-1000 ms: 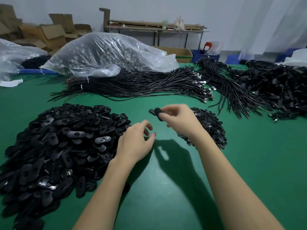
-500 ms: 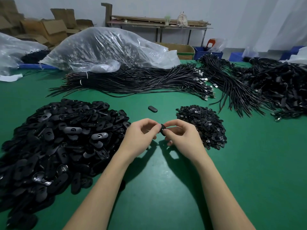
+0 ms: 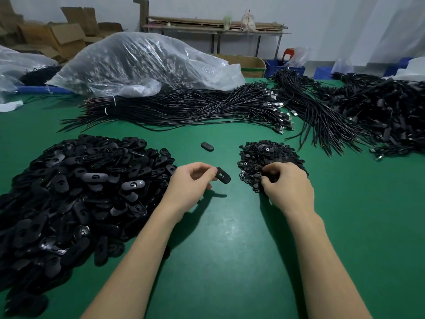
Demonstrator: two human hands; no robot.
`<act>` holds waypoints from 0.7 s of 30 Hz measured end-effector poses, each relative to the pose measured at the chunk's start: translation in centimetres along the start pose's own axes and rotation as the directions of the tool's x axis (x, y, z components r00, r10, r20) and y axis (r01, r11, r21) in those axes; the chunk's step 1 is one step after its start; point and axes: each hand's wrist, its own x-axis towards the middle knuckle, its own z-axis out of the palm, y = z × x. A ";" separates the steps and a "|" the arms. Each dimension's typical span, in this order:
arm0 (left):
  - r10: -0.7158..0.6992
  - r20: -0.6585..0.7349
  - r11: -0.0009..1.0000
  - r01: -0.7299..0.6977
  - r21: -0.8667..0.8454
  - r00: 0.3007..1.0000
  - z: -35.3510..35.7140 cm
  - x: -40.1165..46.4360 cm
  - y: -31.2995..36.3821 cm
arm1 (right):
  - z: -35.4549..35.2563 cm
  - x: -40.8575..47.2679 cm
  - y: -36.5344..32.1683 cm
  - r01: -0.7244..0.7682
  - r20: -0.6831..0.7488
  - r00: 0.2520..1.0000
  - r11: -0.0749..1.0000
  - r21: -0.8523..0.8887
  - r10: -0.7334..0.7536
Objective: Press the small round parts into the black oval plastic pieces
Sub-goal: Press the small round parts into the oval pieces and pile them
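Observation:
My left hand [image 3: 189, 187] pinches one black oval plastic piece [image 3: 223, 175] by its end, just above the green table [image 3: 230, 238]; the piece's slotted face points up. A big heap of the same oval pieces [image 3: 76, 192] lies to the left. My right hand [image 3: 287, 187] is on the near edge of the small pile of round parts [image 3: 264, 155], fingers curled down into the parts; whether they hold one is hidden. A single oval piece [image 3: 207, 146] lies alone on the table beyond my hands.
Bundles of black cables [image 3: 184, 109] stretch across the middle of the table and pile up at the right [image 3: 379, 116]. A clear plastic bag [image 3: 142, 63] covers more stock behind them. Cardboard boxes [image 3: 57, 35] and a shelf [image 3: 211, 24] stand at the back.
A second ago my right hand held an oval piece up; that piece now lies alone on the table. My hands met, then parted: the left keeps an oval piece, the right moved onto the round-parts pile.

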 end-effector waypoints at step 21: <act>-0.027 0.002 0.999 0.027 -0.027 1.000 -0.2 0.1 0.4 | -0.6 0.1 -0.1 -0.033 -0.069 0.995 0.897 0.440 0.071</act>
